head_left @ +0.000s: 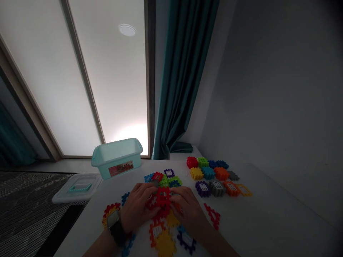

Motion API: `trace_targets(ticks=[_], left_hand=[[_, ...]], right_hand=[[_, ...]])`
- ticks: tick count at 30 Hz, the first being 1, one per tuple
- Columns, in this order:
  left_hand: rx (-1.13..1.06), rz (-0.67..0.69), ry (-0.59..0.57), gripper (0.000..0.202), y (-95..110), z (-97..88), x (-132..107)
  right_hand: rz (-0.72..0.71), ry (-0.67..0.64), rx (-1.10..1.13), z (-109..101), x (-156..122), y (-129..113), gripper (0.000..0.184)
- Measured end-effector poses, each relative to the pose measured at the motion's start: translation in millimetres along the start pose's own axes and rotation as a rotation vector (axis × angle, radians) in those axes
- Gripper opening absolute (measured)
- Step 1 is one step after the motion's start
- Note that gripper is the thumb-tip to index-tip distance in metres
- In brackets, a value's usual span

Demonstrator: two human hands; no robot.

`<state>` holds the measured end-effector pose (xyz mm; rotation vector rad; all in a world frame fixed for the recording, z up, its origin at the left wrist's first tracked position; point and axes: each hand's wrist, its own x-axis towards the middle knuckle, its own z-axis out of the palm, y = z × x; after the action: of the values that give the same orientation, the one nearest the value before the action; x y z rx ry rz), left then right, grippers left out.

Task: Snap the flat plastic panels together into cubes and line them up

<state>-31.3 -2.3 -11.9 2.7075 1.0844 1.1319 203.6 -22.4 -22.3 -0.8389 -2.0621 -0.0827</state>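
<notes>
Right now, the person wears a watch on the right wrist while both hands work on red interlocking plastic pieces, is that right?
Not quite: the head view shows the watch on the wrist of the left hand, not the right hand. Both hands do work on the red interlocking plastic pieces.

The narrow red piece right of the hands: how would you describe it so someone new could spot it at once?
On the white table, find the person's right hand, resting on a cluster of red tiles. Just right of that hand lies a narrow red toothed piece. It lies alone, touching nothing, and is slimmer than the solid tiles nearby.
</notes>
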Motion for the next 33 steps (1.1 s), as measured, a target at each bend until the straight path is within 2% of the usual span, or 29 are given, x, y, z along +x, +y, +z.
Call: trace_targets(ticks=[4, 11, 21, 27, 33], left_hand=[[0.015, -0.061, -0.029, 0.051, -1, -1.3, -1], [0.021, -0.063, -0.004, 0.043, 1, -1.6, 1], [0.031, -0.024, 0.033, 0.048, -6, 8.1, 0], [0.062, 0.034, 0.051, 0.043, 1, 8.2, 13], [0.055, 0.063, 0.032, 0.044, 2, 15.4, 29]], right_hand=[[0.007, -0.023, -0.009, -2, 0, 1, 0.013], [0.005, -0.026, -0.003, -3, 0, -1, 0.012], [0.083, -0.065, 0.083, -4, 0, -2, 0.020], [0.103, -0.081, 0.131, -17, 6, 2, 0.021], [0.119, -0.104, 0.132, -34, 11, 15, 0.023]])
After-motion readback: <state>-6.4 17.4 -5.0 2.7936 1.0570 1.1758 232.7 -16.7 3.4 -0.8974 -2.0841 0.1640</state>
